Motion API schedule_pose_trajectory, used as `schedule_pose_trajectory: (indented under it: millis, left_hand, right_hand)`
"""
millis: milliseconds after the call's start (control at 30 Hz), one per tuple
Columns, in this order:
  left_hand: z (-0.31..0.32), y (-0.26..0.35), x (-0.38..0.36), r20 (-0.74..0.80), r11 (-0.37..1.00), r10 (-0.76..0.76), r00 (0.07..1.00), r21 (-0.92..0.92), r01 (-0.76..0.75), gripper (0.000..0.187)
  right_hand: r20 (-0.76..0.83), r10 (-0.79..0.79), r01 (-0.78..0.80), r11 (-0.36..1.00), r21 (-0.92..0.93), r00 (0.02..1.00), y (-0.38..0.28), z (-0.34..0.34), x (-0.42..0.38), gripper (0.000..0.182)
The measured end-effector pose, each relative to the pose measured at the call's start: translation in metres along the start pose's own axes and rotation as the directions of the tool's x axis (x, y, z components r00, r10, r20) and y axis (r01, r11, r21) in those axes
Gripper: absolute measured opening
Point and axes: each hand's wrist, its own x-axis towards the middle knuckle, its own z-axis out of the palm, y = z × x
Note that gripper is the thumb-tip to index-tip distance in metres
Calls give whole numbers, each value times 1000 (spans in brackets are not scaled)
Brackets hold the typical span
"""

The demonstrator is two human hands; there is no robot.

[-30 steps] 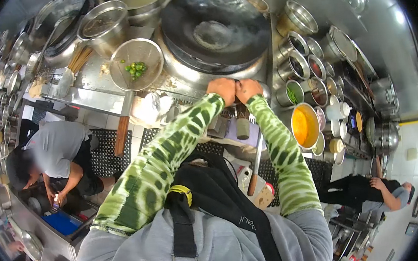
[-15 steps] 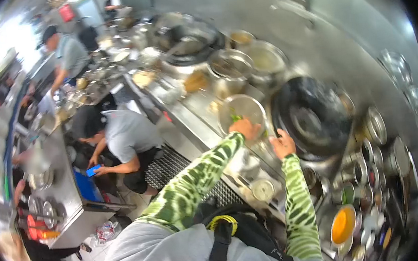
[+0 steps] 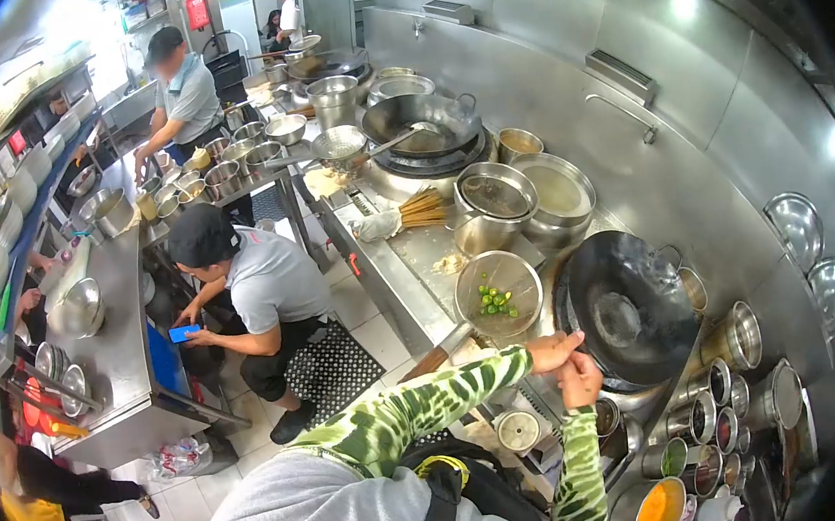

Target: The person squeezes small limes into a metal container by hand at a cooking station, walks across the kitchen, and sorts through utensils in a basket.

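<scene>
Left hand [image 3: 551, 352] straight-fingered, meeting half-curled right hand [image 3: 580, 382] beside wok [image 3: 634, 315] (any grasp: can't tell). Strainer [image 3: 524, 276] with green pepper pieces [image 3: 495, 300] left of wok, handle [image 3: 428, 362] crossing front edge of steel table [image 3: 413, 266]. Tiled floor [image 3: 185, 504].

Shiny steel wall [image 3: 518, 50]; pale tiled floor [image 3: 175, 512], black dotted mat [image 3: 349, 362]; shelving [image 3: 48, 190] left; glare [image 3: 90, 41] upper left.

The large black wok [image 3: 634, 312] faces upward, a pale round patch at its bottom. Just left of the wok, a round mesh strainer [image 3: 519, 273] holds small green pieces [image 3: 495, 301].
</scene>
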Motion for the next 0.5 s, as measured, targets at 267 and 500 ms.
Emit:
schedule_pose_trajectory:
  millis: [267, 500]
  left_hand:
    - [61, 6, -7, 21, 807, 492, 870, 363, -465, 22]
    - [92, 10, 2, 140, 713, 571, 809, 404, -573, 27]
  right_hand:
    - [10, 429, -342, 705, 622, 903, 2, -70, -40, 21]
    - [28, 375, -287, 655, 699, 926, 15, -104, -51, 13]
